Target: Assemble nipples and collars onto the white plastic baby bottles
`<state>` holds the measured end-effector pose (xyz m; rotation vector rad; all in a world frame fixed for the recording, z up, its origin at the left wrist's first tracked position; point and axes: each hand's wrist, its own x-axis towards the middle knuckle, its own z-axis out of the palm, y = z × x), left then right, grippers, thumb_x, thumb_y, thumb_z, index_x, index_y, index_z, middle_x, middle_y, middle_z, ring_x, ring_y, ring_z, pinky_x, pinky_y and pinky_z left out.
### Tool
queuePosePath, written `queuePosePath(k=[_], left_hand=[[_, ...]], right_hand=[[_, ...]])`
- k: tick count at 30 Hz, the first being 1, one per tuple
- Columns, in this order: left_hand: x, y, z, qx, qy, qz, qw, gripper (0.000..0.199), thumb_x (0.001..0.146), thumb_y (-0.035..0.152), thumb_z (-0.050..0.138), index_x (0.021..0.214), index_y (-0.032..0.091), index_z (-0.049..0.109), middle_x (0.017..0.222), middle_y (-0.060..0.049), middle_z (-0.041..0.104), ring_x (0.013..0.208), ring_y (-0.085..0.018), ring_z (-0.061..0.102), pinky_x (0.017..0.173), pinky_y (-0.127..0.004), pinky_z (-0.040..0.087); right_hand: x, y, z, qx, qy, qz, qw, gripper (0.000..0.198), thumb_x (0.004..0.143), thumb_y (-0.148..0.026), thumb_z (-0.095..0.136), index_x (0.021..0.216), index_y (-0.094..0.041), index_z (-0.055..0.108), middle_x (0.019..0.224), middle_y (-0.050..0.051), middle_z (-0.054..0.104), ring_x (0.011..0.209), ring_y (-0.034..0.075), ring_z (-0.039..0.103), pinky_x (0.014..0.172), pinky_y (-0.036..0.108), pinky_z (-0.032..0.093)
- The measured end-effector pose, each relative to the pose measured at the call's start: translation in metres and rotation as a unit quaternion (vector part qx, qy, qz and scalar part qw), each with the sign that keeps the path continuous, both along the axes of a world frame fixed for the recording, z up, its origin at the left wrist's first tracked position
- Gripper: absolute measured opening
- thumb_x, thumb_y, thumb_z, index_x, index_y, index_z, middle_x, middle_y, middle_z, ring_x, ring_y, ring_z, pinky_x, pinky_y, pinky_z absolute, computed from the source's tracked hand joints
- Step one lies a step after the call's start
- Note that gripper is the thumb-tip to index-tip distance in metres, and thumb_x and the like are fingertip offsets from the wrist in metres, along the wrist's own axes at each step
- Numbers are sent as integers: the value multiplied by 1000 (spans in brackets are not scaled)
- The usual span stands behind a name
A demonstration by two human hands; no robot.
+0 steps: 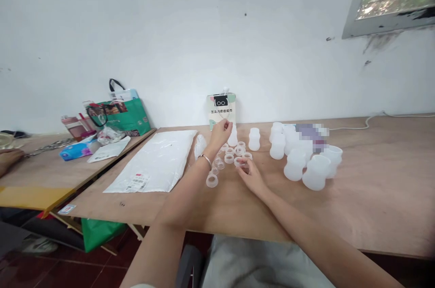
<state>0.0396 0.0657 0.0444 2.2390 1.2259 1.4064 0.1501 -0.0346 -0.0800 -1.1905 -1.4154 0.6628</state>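
My left hand (221, 134) is closed in a pinch just above and left of a frosted white bottle (233, 137); what lies between its fingertips I cannot make out. Lower and to the right, the thumb and fingers of my right hand (250, 176) close on a clear plastic ring (238, 161) at the edge of a group. Several similar rings lie on the wooden table around both hands, one ring (212, 181) nearest the front. Another frosted bottle (254, 139) stands apart, right of the hands.
More frosted bottles (295, 164) stand in a cluster at right. A white mailing bag (152, 161) lies at left beside a clear plastic bag (200, 146). At the wall stands a printed box (221, 109). Another person's hand (10, 161) rests on the neighbouring table, near a green bag (127, 115).
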Motion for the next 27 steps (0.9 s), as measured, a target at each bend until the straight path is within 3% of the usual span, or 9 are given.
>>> queuePosePath(k=[3,6,8,12,22,27], left_hand=[[-16,-36,-12,-14,90,-41,995,28,84,36,39,68,17,53,61,0,54,57,-11,49,59,-24,38],[-36,-62,-36,-47,188,-102,976,24,84,28,39,70,17,55,64,0,57,59,-11,50,59,-23,37],[-48,-70,-51,-70,206,-117,969,22,84,22,36,75,18,56,66,0,59,60,-11,51,60,-23,38],[-65,-67,-68,-91,200,-102,970,21,83,18,35,78,18,56,66,1,59,58,-11,52,59,-22,39],[-73,-63,-67,-54,177,-55,981,23,85,19,33,75,17,53,69,-1,58,63,-13,52,62,-25,39],[-70,-54,-77,-30,192,-55,979,19,85,21,39,85,17,57,85,-5,59,82,-16,54,78,-31,42]], right_hand=[[3,0,3,1,-20,-13,1000,21,76,-33,47,89,-18,53,93,6,59,75,15,57,71,31,47],[8,1,5,4,-49,-35,998,18,76,-31,45,82,-18,55,81,4,58,68,15,53,68,31,45],[12,2,6,6,-71,-51,996,18,75,-28,45,83,-18,57,78,2,54,66,14,51,68,32,44],[18,5,7,4,-114,-60,992,24,72,-25,47,91,-18,60,73,0,47,63,14,47,68,31,42],[23,8,9,-11,-179,-45,983,29,73,-21,49,98,-18,62,73,0,44,62,13,45,68,30,43],[24,9,7,-13,-199,-37,979,32,72,-19,50,101,-20,63,78,1,45,61,12,46,68,29,43]])
